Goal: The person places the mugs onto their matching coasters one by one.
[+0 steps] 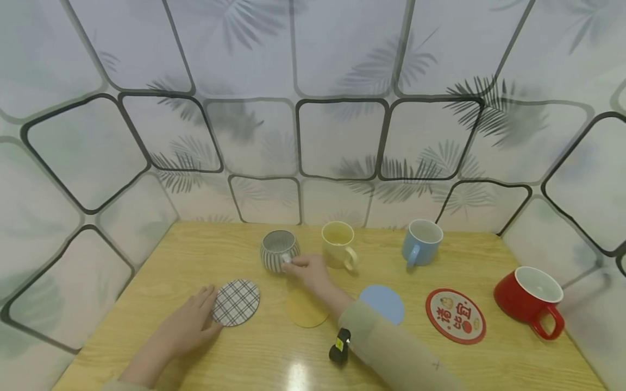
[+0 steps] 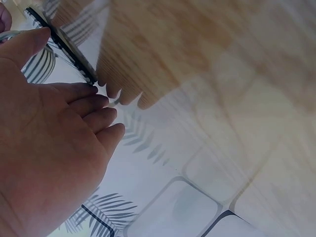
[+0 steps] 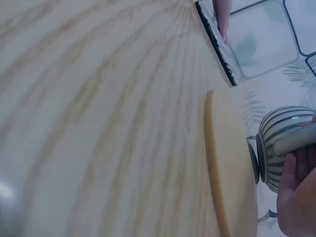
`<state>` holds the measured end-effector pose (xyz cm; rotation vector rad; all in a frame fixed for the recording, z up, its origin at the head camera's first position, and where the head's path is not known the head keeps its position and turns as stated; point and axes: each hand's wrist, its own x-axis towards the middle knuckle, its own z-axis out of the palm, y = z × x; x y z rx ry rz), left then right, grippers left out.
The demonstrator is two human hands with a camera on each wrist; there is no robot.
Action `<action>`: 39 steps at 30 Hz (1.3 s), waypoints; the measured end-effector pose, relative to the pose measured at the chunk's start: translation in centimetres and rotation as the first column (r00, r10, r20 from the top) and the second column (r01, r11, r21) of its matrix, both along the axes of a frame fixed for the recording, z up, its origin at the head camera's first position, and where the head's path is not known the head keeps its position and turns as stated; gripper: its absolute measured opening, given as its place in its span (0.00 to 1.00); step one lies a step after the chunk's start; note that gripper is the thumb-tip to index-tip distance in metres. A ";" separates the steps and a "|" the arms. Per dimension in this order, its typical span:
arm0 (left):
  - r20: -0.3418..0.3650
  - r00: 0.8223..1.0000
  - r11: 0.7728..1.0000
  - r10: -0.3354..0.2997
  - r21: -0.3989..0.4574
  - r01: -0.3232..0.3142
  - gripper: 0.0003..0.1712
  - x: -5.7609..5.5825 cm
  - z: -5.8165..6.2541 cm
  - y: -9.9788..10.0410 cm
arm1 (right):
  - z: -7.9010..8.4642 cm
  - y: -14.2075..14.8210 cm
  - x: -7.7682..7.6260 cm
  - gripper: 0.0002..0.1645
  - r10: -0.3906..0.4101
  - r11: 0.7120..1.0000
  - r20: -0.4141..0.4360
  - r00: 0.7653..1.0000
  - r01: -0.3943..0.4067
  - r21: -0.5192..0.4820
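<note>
My right hand (image 1: 313, 275) pinches the handle of a grey-and-white striped mug (image 1: 273, 254), which stands upright at the back of the table. In the right wrist view, fingers (image 3: 290, 177) curl at the handle of this mug (image 3: 276, 126). My left hand (image 1: 188, 320) rests on the table with extended fingers, thumb and fingertips at the left edge of a round plaid coaster (image 1: 237, 302). From the left wrist, the coaster (image 2: 64, 44) appears edge-on against the thumb and index finger. A yellow coaster (image 1: 305, 310) lies partly under the right forearm.
A yellow mug (image 1: 337, 244) stands right of the striped one, then a light blue mug (image 1: 421, 244). In front lie a blue coaster (image 1: 383, 303) and a red-rimmed coaster (image 1: 456, 316). A red mug (image 1: 528, 298) sits far right. Patterned walls (image 1: 342, 141) enclose the wooden table (image 1: 274, 358).
</note>
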<state>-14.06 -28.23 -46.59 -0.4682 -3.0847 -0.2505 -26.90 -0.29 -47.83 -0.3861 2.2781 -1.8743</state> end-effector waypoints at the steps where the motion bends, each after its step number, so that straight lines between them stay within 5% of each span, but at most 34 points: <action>1: -0.002 1.000 1.000 -0.002 -0.002 0.002 0.44 0.0 0.0 0.0 | 0.0 -0.1 0.1 0.15 -0.013 1.000 0.001 1.000 0.013 -0.003; 15: -0.002 1.000 1.000 -0.008 -0.008 0.008 0.44 -0.1 -0.3 0.1 | 0.1 -0.7 1.8 0.22 -0.122 0.991 -0.002 0.992 0.122 -0.054; 31: 0.004 1.000 1.000 0.009 -0.014 -0.009 0.45 -0.3 -0.3 0.1 | 0.6 -2.4 4.8 0.26 -0.267 0.945 0.042 0.963 0.271 -0.182; 39: 0.011 1.000 1.000 0.012 -0.018 -0.012 0.44 -0.1 0.0 0.2 | 0.9 -3.3 5.9 0.26 -0.279 0.935 0.049 0.959 0.283 -0.213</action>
